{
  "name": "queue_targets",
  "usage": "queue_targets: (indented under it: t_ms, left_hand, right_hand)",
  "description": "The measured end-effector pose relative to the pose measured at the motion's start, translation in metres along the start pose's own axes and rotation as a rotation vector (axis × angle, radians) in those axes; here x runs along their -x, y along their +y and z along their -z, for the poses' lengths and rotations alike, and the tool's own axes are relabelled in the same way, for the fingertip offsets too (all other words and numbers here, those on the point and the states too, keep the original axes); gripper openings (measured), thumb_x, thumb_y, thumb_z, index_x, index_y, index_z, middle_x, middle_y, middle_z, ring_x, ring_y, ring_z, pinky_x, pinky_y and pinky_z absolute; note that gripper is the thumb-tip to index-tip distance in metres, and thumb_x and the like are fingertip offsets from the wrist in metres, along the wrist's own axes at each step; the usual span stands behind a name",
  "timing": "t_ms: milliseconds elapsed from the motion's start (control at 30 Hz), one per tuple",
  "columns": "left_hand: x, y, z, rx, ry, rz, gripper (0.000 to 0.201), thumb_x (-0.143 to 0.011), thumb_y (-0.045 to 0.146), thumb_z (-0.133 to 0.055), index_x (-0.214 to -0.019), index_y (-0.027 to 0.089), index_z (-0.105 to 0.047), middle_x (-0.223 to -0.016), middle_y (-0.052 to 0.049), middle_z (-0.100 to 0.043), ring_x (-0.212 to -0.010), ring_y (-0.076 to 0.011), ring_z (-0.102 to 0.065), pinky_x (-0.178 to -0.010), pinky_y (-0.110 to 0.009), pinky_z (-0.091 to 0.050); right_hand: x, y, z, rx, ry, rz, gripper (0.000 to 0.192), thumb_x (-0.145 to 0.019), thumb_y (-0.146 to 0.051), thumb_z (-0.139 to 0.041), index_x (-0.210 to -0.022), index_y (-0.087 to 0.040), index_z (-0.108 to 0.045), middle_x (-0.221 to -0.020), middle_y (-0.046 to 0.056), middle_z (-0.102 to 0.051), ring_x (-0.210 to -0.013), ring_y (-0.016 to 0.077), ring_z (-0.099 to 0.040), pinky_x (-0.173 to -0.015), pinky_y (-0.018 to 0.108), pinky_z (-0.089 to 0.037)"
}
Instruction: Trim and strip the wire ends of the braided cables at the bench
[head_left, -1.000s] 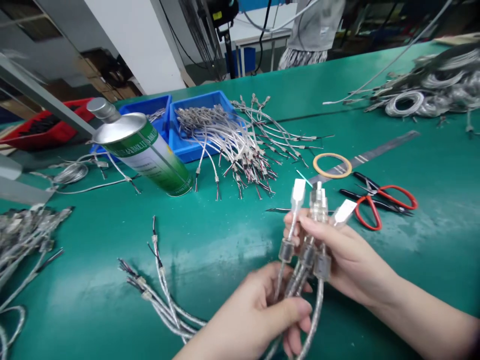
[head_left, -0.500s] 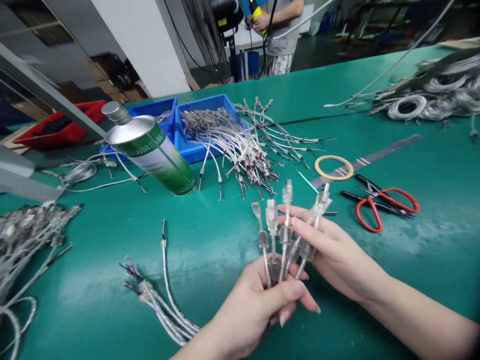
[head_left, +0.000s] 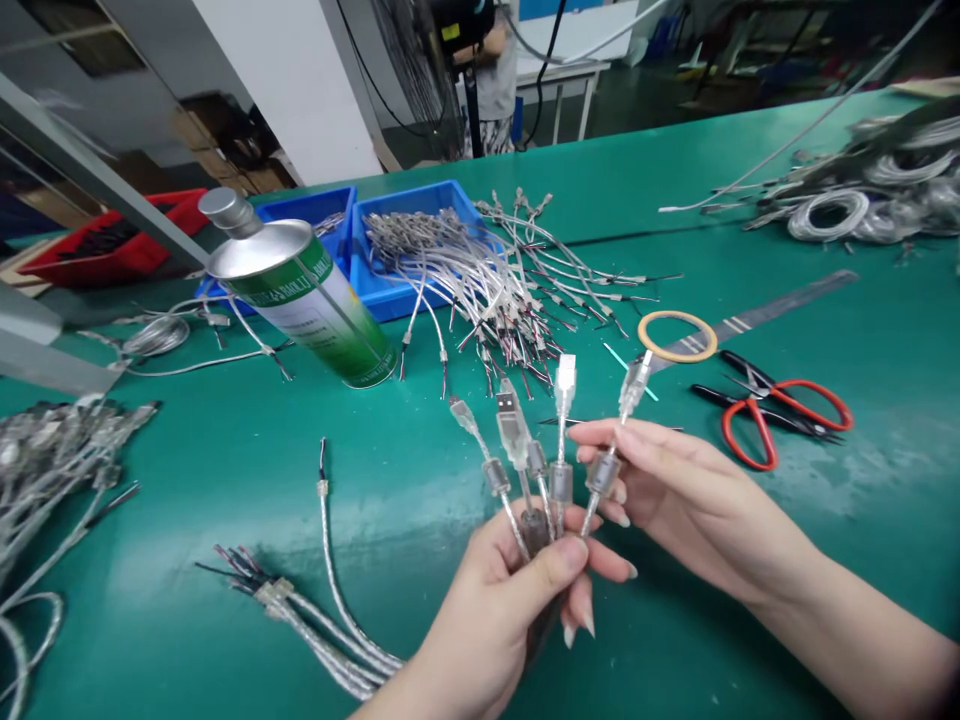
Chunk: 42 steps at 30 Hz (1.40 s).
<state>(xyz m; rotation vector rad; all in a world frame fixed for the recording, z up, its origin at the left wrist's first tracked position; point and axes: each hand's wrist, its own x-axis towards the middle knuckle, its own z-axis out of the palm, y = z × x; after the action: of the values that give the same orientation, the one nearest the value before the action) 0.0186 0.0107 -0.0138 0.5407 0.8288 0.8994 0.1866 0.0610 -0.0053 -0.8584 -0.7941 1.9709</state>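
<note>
Green matting covers the bench [head_left: 787,520], with a tin can [head_left: 300,290] and scissors [head_left: 772,410] lying well apart. Closed around a fanned bunch of short cables [head_left: 540,460], the left hand [head_left: 510,610] grips their stems; the right hand [head_left: 675,490] pinches the rightmost one. Sorting seems underway; separating that cable likely needs a gentle sideways pull.

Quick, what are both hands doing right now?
Left hand: closed around a bunch of clear USB cables.
Right hand: fingers pinching one cable of that bunch, just below its plug.
</note>
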Motion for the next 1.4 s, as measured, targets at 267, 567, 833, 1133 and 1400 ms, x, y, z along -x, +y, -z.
queue_targets:
  t_ms: [267,567,833,1133,1400]
  left_hand:
    - [0.001,-0.005,-0.002,0.033,-0.011,-0.002,0.02,-0.083,0.027,-0.066,-0.093,0.011,-0.06,-0.078,-0.008,-0.072,-0.052,-0.0058,-0.056,-0.049,-0.015,-0.043]
    - [-0.003,0.001,-0.004,0.061,0.036,0.048,0.016,-0.082,0.022,-0.065,-0.091,0.008,-0.064,-0.08,-0.009,-0.07,-0.041,-0.0005,-0.045,-0.039,-0.011,-0.031]
    - [-0.005,0.009,0.003,0.158,0.192,0.127,0.021,-0.069,0.015,-0.077,-0.087,0.011,-0.068,-0.074,-0.01,-0.07,-0.055,-0.0088,-0.055,-0.048,-0.016,-0.043]
    - [-0.002,0.023,0.006,0.221,0.238,0.058,0.025,-0.057,0.017,-0.085,-0.076,0.01,-0.07,-0.066,-0.006,-0.068,-0.048,-0.0082,-0.052,-0.043,-0.017,-0.041]
    - [-0.001,0.027,0.011,0.225,0.242,0.019,0.028,-0.057,0.018,-0.086,-0.08,0.011,-0.07,-0.069,-0.006,-0.069,-0.052,-0.0088,-0.052,-0.046,-0.018,-0.04]
  right_hand:
    - [0.0,0.002,0.0,0.06,0.063,0.019,0.018,-0.085,-0.033,-0.068,-0.086,-0.017,-0.074,-0.069,0.001,-0.063,-0.063,0.0087,-0.051,-0.06,0.019,-0.041]
    - [-0.003,0.014,-0.004,0.155,-0.021,-0.03,0.022,-0.083,-0.036,-0.07,-0.081,-0.014,-0.069,-0.069,0.002,-0.064,-0.053,0.007,-0.052,-0.051,0.019,-0.039]
    - [0.008,-0.048,0.023,0.71,0.19,0.22,0.028,-0.086,-0.043,-0.062,-0.097,-0.017,-0.061,-0.074,0.003,-0.062,-0.062,0.0144,-0.057,-0.057,0.027,-0.049]
    - [0.018,-0.098,0.128,1.237,0.638,0.17,0.035,-0.079,-0.051,-0.059,-0.082,-0.016,-0.064,-0.069,0.007,-0.064,-0.06,0.0194,-0.055,-0.053,0.031,-0.041]
    - [0.029,-0.069,0.155,1.461,0.616,0.099,0.032,-0.065,-0.048,-0.071,-0.071,-0.019,-0.058,-0.071,0.007,-0.065,-0.064,0.0227,-0.058,-0.057,0.032,-0.043]
